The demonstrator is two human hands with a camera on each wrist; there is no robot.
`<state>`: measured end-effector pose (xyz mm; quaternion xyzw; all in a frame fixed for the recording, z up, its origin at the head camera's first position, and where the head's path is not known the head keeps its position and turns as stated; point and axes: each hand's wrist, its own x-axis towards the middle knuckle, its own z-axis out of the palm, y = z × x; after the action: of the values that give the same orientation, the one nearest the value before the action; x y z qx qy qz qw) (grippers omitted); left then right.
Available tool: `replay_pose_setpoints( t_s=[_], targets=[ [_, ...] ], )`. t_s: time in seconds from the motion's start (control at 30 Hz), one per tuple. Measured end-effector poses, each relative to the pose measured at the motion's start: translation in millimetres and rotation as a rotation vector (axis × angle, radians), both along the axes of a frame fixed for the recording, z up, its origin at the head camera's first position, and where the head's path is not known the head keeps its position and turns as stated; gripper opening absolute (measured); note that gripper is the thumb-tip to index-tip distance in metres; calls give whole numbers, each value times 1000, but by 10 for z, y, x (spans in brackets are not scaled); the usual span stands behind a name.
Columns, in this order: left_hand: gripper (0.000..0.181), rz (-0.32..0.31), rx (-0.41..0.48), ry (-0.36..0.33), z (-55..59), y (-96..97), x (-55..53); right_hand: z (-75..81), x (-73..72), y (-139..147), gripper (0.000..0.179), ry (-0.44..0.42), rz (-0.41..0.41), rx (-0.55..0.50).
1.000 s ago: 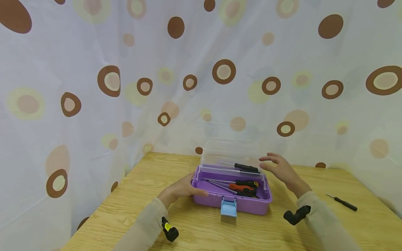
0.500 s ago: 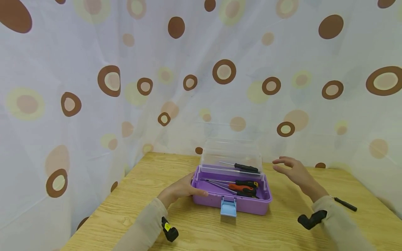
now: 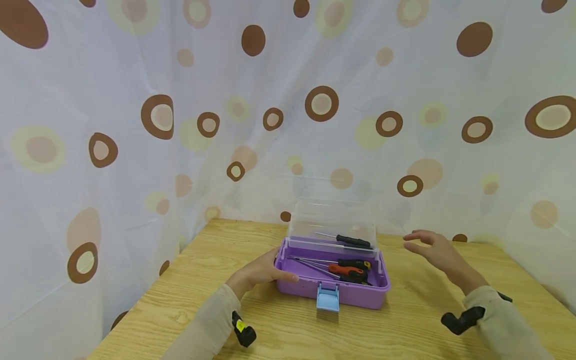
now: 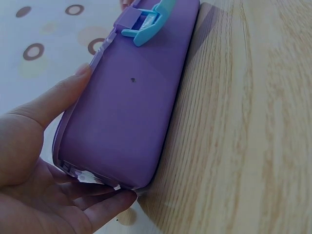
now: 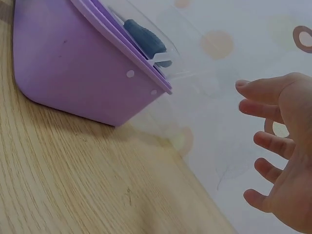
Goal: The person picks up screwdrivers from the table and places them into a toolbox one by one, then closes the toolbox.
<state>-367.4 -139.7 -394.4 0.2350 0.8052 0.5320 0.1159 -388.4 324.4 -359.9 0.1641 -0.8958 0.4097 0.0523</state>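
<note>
A purple toolbox (image 3: 306,286) with a raised clear lid (image 3: 333,215) and a light-blue latch (image 3: 327,298) stands on the table. My left hand (image 3: 255,272) grips its left end, the thumb over the front rim and the fingers at the side, as the left wrist view shows. Inside lie several screwdrivers, one with an orange handle (image 3: 344,270); a black-handled screwdriver (image 3: 353,241) lies at the back, seen through the lid. My right hand (image 3: 443,255) hovers to the right of the box, holding nothing, with its fingers spread and slightly bent in the right wrist view.
The wooden table (image 3: 360,335) runs back to a white curtain (image 3: 252,80) printed with brown circles. Behind my right sleeve shows the end of a dark screwdriver handle (image 3: 505,297) on the table; the rest of it is hidden.
My right hand has moved right, away from the lid, and its forearm now covers most of the screwdriver lying on the table. The left hand and the toolbox have stayed in place.
</note>
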Motion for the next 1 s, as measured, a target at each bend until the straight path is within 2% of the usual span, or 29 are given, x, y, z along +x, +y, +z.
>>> replay_pose_setpoints(
  t_s=[0.3, 0.53, 0.77, 0.9, 1.0],
  targets=[
    [106, 9, -7, -5, -2, -5, 3, -67, 21, 145, 59, -21, -20, 3],
    [106, -5, -8, 5, 2, -3, -8, -113, 56, 342, 59, 1, -24, 35],
    [106, -4, -2, 3, 0, 4, -9, -193, 131, 636, 61, -67, -9, -65],
    [106, 5, -6, -5, -8, 0, -9, -234, 180, 792, 63, -110, -48, -67],
    [106, 16, -9, -12, -9, -3, -10, -261, 213, 878, 65, -92, -82, -32]
  ],
)
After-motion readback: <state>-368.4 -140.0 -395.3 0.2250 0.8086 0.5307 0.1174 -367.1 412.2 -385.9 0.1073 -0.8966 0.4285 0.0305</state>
